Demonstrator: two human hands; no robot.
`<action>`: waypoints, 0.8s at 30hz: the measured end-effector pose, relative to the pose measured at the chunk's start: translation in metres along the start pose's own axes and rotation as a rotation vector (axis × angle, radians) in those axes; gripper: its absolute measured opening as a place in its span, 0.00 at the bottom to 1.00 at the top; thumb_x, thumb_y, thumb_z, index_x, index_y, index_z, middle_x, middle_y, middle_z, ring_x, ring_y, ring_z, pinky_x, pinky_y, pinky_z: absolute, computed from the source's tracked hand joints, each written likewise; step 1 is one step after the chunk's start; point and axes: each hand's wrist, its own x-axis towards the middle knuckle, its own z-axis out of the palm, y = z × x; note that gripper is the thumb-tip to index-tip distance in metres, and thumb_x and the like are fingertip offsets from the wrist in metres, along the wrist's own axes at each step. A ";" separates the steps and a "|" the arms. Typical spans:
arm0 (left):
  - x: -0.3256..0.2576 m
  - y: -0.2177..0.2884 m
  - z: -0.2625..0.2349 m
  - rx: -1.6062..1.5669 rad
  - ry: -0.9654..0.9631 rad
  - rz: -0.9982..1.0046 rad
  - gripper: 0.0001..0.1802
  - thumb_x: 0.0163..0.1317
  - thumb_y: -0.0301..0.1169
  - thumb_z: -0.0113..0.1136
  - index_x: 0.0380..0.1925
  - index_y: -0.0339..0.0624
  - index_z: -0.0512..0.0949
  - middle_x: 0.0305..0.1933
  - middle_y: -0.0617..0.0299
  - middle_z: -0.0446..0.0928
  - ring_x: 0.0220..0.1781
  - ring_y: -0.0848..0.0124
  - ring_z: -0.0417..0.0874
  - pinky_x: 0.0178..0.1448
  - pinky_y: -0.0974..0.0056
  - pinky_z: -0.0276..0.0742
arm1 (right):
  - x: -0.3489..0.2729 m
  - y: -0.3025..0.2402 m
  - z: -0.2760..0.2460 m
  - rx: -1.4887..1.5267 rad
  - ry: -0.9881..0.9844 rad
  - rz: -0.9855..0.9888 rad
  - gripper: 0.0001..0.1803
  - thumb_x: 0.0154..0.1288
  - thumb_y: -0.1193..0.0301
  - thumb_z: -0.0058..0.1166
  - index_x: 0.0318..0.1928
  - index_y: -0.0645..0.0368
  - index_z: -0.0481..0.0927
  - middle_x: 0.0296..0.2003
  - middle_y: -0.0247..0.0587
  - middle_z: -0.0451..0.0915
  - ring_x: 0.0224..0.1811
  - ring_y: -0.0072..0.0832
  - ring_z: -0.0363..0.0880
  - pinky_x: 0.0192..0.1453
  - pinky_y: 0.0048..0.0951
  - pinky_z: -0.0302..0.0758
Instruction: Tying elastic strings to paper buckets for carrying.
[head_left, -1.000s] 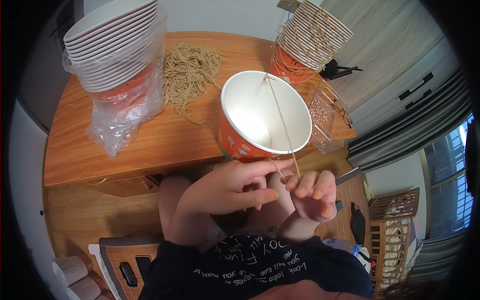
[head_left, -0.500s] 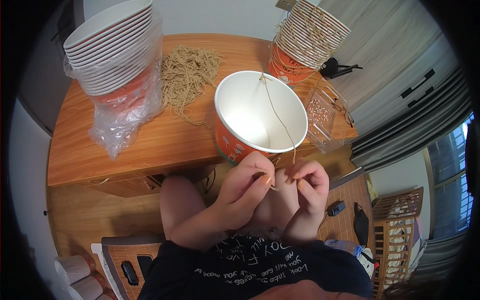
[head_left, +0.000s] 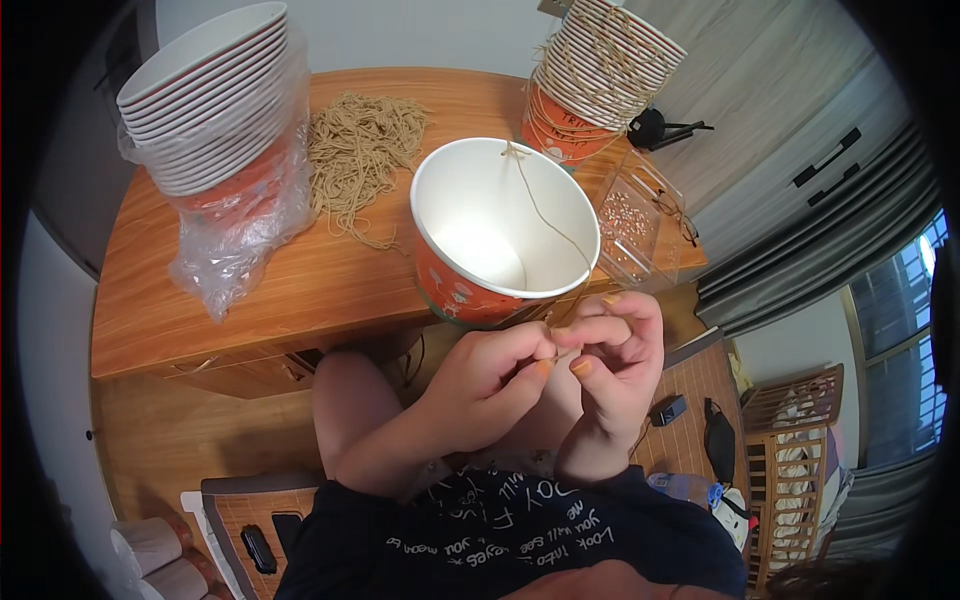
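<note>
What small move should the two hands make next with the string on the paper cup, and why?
Probably pull the string snug and finish the knot. It is tied at the far rim of the paper cup and runs slack across the mouth to the near rim, where the left hand and right hand pinch its end.

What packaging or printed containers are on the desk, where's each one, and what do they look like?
Paper cup: at desk's front edge, above both hands, white inside, orange printed outside.
Plastic bag: left, clear, crumpled around stacked bowls.
Stack of cups: back right, orange and white.
Clear plastic box: right of the cup.
</note>
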 end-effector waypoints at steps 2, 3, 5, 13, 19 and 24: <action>0.002 -0.002 0.001 0.005 0.001 0.013 0.06 0.67 0.28 0.52 0.30 0.39 0.72 0.21 0.67 0.69 0.24 0.82 0.66 0.27 0.70 0.62 | -0.001 0.000 -0.001 -0.039 0.043 0.003 0.27 0.58 0.84 0.63 0.54 0.63 0.65 0.38 0.49 0.86 0.44 0.27 0.79 0.51 0.26 0.75; 0.001 -0.002 0.001 -0.049 -0.017 -0.030 0.07 0.68 0.30 0.53 0.31 0.38 0.73 0.21 0.68 0.69 0.25 0.82 0.66 0.27 0.70 0.63 | -0.001 0.001 0.000 -0.035 0.039 0.005 0.27 0.58 0.84 0.63 0.54 0.63 0.65 0.38 0.49 0.86 0.44 0.27 0.79 0.51 0.26 0.75; 0.001 -0.002 0.002 -0.101 -0.031 -0.073 0.08 0.68 0.31 0.55 0.32 0.38 0.74 0.21 0.68 0.70 0.25 0.82 0.66 0.27 0.69 0.63 | 0.001 0.003 0.001 0.003 -0.016 -0.008 0.24 0.58 0.85 0.63 0.52 0.63 0.66 0.35 0.47 0.86 0.42 0.26 0.79 0.49 0.25 0.75; 0.002 0.002 -0.008 -0.113 -0.104 -0.005 0.12 0.68 0.33 0.60 0.27 0.38 0.76 0.21 0.67 0.71 0.24 0.80 0.68 0.27 0.69 0.65 | 0.002 0.006 -0.005 -0.009 -0.055 -0.044 0.23 0.56 0.84 0.65 0.47 0.60 0.68 0.33 0.43 0.85 0.39 0.23 0.76 0.44 0.23 0.72; 0.003 0.005 -0.012 0.214 0.011 0.155 0.10 0.65 0.32 0.60 0.27 0.39 0.76 0.22 0.55 0.74 0.22 0.61 0.76 0.27 0.62 0.69 | 0.007 0.003 -0.002 -0.432 -0.119 -0.292 0.17 0.60 0.81 0.63 0.47 0.58 0.71 0.34 0.42 0.82 0.36 0.27 0.72 0.45 0.25 0.69; 0.005 0.007 -0.012 0.226 -0.026 0.140 0.09 0.64 0.30 0.58 0.26 0.39 0.75 0.22 0.54 0.74 0.24 0.56 0.78 0.28 0.59 0.70 | 0.005 0.009 -0.001 -0.457 -0.123 -0.343 0.14 0.63 0.78 0.60 0.48 0.57 0.74 0.33 0.37 0.81 0.34 0.27 0.72 0.47 0.31 0.64</action>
